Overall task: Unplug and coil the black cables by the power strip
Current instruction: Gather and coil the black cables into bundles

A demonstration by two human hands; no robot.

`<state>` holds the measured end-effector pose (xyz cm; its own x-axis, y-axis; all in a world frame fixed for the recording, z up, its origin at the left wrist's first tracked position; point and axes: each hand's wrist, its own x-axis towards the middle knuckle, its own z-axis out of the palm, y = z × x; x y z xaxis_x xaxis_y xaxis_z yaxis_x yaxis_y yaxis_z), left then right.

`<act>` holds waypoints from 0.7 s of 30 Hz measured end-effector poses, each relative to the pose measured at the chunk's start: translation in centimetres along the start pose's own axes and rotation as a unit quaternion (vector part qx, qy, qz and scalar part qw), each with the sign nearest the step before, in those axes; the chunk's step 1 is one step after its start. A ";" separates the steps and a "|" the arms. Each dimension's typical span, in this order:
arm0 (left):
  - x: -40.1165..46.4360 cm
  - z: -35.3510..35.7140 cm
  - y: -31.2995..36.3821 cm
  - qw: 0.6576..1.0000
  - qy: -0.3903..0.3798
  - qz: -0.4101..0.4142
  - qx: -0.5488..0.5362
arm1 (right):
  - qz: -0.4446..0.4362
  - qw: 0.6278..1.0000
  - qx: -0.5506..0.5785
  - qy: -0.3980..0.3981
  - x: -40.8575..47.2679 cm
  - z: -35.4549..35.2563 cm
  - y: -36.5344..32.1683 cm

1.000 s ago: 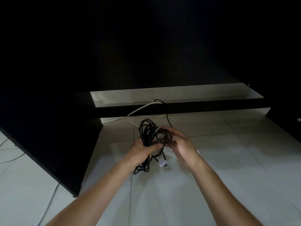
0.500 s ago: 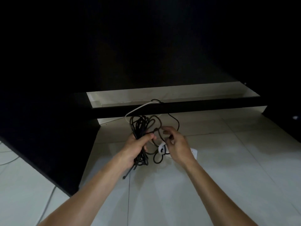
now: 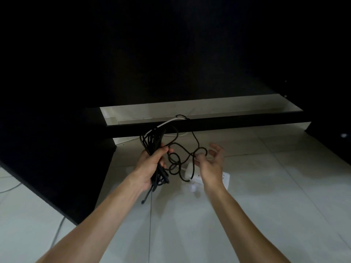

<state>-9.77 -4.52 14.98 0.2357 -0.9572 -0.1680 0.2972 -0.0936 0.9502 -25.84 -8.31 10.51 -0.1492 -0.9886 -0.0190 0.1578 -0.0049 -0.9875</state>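
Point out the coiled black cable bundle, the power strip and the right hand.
black cable bundle (image 3: 152,143): head view, loops above the gripping left hand (image 3: 152,164).
power strip (image 3: 226,177): head view, bare white end right of the wrist.
right hand (image 3: 210,164): head view, palm.

we see a pale tiled floor (image 3: 247,196) carrying everything here. a white power strip (image 3: 225,178) lies flat on it, with a white plug (image 3: 192,187) on the tiles just beside it. a white cable (image 3: 165,123) runs back under the dark furniture (image 3: 57,158), and thin pale cords (image 3: 11,188) trail over the tiles at far left
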 end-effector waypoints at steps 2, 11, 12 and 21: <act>0.0 0.0 0.4 1.000 0.000 0.002 -0.026 | 0.044 0.998 0.027 -0.032 0.0 -0.3 0.5; 0.6 -1.2 1.9 0.995 0.068 0.007 -0.078 | 0.017 0.975 -0.137 -0.172 -0.2 -1.4 1.7; 0.8 -1.5 2.2 0.993 0.082 0.009 -0.084 | 0.006 0.972 -0.183 -0.147 0.1 -1.8 1.9; 1.5 -2.3 2.4 0.991 0.124 0.055 -0.008 | 0.125 0.986 -0.068 0.092 3.1 -4.2 2.3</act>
<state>-6.56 -5.57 16.41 0.4861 -0.8648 -0.1257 0.2725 0.0134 0.9621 -30.08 -10.78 7.48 -0.2989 -0.9124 -0.2796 0.0813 0.2676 -0.9601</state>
